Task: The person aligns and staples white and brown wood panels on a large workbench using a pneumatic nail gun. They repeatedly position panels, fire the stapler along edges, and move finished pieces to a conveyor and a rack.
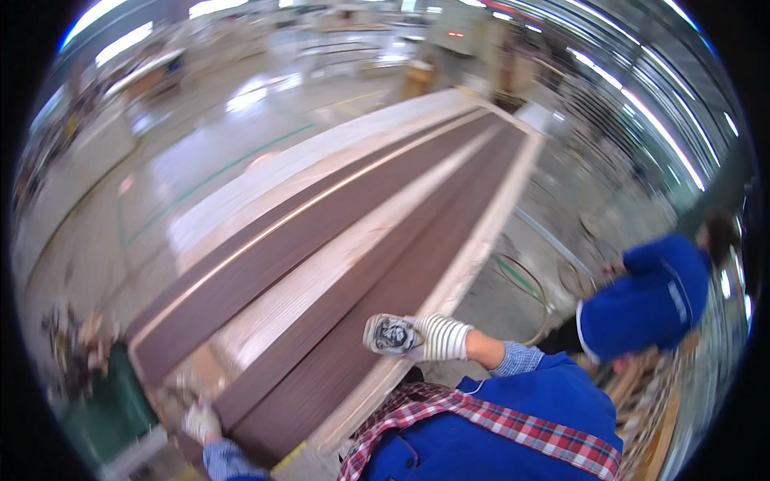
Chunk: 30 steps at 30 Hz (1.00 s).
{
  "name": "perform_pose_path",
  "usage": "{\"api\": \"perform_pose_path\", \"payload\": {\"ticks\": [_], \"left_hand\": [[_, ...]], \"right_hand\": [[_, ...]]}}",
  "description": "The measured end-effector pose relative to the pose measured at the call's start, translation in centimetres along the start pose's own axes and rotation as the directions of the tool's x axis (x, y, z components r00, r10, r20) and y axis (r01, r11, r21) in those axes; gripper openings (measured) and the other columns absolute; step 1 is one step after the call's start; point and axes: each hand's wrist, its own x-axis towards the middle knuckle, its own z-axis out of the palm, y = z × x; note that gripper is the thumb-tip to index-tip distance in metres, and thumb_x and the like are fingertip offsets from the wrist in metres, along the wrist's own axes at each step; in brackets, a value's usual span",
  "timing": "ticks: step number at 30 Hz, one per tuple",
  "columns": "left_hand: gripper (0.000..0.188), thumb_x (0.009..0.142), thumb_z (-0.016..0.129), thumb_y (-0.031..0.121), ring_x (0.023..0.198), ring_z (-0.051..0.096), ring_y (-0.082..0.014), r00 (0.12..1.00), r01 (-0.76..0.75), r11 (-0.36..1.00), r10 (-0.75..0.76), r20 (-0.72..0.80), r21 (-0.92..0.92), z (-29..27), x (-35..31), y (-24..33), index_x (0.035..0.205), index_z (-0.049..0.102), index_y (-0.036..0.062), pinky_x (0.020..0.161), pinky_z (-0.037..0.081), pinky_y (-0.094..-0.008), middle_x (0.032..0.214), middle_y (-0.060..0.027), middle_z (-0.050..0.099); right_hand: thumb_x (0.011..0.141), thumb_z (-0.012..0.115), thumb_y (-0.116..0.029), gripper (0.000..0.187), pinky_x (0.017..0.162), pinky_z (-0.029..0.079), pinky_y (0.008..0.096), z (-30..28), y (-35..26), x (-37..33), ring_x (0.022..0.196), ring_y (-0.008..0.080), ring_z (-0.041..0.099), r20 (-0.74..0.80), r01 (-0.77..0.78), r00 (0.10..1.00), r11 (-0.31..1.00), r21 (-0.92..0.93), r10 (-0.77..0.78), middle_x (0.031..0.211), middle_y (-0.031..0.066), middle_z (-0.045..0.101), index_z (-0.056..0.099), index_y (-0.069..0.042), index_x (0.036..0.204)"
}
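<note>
Long dark brown wood-grain boards (353, 309) lie lengthwise in front of me on a pale base. In a striped white glove, my right hand (443, 337) is over the near right edge of these boards. It is closed on a pale rounded object with a black printed face (391, 334), whose kind I cannot make out. At the boards' near left end is my left hand (202, 422), also gloved in white. Blur smears its fingers, so its grip on the board end cannot be told.
A pale strip (305, 280) runs between the dark boards. On the right a co-worker in blue (646, 301) stands beside stacked timber strips (650, 393). A cable (545, 309) loops on the floor there. Something green (112, 409) stands at the near left.
</note>
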Motion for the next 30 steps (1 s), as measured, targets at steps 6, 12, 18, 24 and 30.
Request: {"api": "perform_pose_path", "payload": {"ticks": [6,12,18,24,30], "left_hand": [[0.034,0.092,0.047,0.042,0.072,0.065,-0.0288,0.878,0.104,0.885,0.133,-0.459,0.455,4.8,-0.2,-0.4,0.080,0.068,0.0182,0.056,0.049,-0.0471,0.083,-0.0106,0.067],[0.044,0.096,0.041,0.038,0.111,0.053,-0.0387,0.923,-0.264,0.961,0.277,-0.265,0.084,8.7,0.0,23.1,0.120,0.057,0.0042,0.098,0.039,-0.0461,0.123,-0.0179,0.057],[0.046,0.073,0.072,0.031,0.106,0.051,-0.0411,0.391,-0.920,0.329,0.798,-0.458,-0.213,1.7,-12.4,57.5,0.110,0.058,0.0062,0.091,0.041,-0.0509,0.121,-0.0202,0.053],[0.052,0.069,0.074,0.038,0.097,0.057,-0.0279,-0.546,-0.662,-0.692,0.708,-0.448,-0.287,-6.1,-31.6,78.8,0.108,0.059,0.0073,0.084,0.046,-0.0415,0.112,-0.0115,0.057],[0.032,0.073,0.070,0.028,0.082,0.061,-0.0230,-0.717,-0.369,-0.923,0.355,-0.600,-0.107,-6.9,-33.3,89.4,0.094,0.062,0.0053,0.071,0.051,-0.0343,0.091,-0.0067,0.059]], "right_hand": [[0.071,0.076,-0.042,0.059,0.080,0.051,0.0377,-3.2,14.5,-7.9,0.091,0.0349,0.064,-0.205,-0.246,0.936,0.947,0.204,0.287,0.096,0.0183,0.067,0.059,-0.004,0.113],[0.070,0.076,-0.045,0.065,0.083,0.051,0.0382,-10.4,27.0,-11.0,0.095,0.0354,0.064,-0.201,-0.394,0.872,0.884,0.251,0.445,0.101,0.0195,0.067,0.057,-0.005,0.117],[0.072,0.081,-0.035,0.055,0.072,0.053,0.0287,-17.2,34.4,-12.5,0.078,0.0143,0.064,-0.346,-0.087,0.717,0.570,0.817,0.605,0.090,0.0074,0.068,0.061,-0.002,0.111],[0.083,0.064,-0.051,0.063,0.051,0.044,0.0287,-26.3,42.6,-14.9,0.050,0.0115,0.048,-0.248,0.397,0.793,-0.163,0.903,0.556,0.062,-0.0008,0.049,0.050,-0.006,0.125],[0.083,0.061,-0.056,0.073,0.053,0.041,0.0288,-31.1,47.3,-18.4,0.048,0.0100,0.042,-0.335,0.557,0.733,-0.241,0.794,0.592,0.059,-0.0031,0.043,0.043,-0.007,0.134]]}}
